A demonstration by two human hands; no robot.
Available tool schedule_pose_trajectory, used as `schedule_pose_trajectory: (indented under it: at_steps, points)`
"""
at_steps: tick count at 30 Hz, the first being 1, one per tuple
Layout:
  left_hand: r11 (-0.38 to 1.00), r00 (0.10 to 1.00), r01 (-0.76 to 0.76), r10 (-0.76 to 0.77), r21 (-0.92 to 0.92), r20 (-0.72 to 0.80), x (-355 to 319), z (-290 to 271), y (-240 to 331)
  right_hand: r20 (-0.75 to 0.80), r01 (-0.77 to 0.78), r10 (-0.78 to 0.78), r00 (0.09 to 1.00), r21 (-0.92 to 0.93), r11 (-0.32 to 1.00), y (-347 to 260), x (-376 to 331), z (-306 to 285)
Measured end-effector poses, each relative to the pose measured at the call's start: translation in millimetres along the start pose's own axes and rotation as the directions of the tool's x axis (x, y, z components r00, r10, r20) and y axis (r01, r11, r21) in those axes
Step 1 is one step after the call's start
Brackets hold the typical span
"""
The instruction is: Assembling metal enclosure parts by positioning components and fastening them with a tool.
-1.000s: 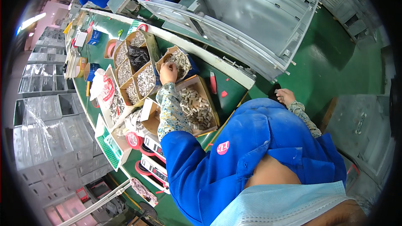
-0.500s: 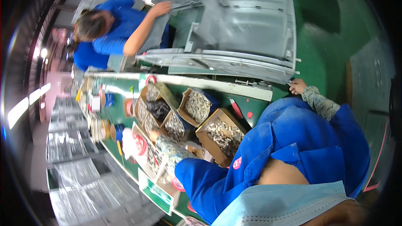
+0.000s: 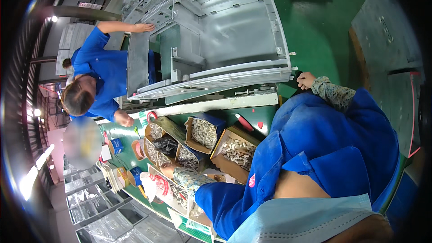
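Green floor (image 3: 333, 22) fills the upper right of the head view, and stacks of grey metal parts (image 3: 90, 225) stand along the left edge under bright lamps.

A green bench (image 3: 121, 135) runs across the middle. On it stand several open cardboard boxes. One box (image 3: 202, 132) holds many small pale parts, and the box beside it (image 3: 234, 150) holds small silver screws or similar pieces; I cannot tell the exact kind. Two more boxes (image 3: 155, 146) with small metal parts and a black bag (image 3: 165, 145) are just to the left.

The left hand (image 3: 167, 170) lies low at the boxes near the bench edge, in a patterned sleeve. Its fingers are hidden, so I cannot tell if they hold something. A white bag with red print (image 3: 150, 184) lies just beside this hand.

The right hand (image 3: 306, 81) is closed around the lower right corner of a large grey metal panel (image 3: 225, 31). This panel stands tilted beyond the bench, with a folded rim and a rectangular recess.

Another person in a blue shirt (image 3: 96, 69) bends over the far side, one hand (image 3: 143, 28) flat on the upper left edge of the panel, the other hand (image 3: 123, 119) over the bench.
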State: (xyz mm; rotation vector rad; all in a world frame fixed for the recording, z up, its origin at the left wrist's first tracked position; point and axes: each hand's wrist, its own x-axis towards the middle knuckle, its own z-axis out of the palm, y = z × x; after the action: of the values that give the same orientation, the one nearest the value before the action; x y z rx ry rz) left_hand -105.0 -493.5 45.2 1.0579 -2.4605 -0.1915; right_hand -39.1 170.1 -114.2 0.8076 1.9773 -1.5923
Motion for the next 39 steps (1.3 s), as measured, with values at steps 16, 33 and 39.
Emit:
schedule_pose_trajectory:
  at_steps: [16,33,39]
  points:
    - [0.405,0.538,0.370,0.640,-0.836,0.548,-304.4,-60.3,262.4,0.323,0.866,-0.808,0.493,-0.093,0.491,-102.1,-91.6,-27.8]
    - [0.374,0.530,0.449,0.620,-0.811,0.579,-410.7,-72.2,315.5,0.359,0.931,-0.863,0.354,-0.046,0.363,-121.3,-97.5,-49.5]
    - [0.354,0.531,0.587,0.510,-0.728,0.677,-419.7,-65.4,304.2,-0.011,0.854,-0.855,0.519,0.024,0.519,-156.3,-93.9,-69.7]
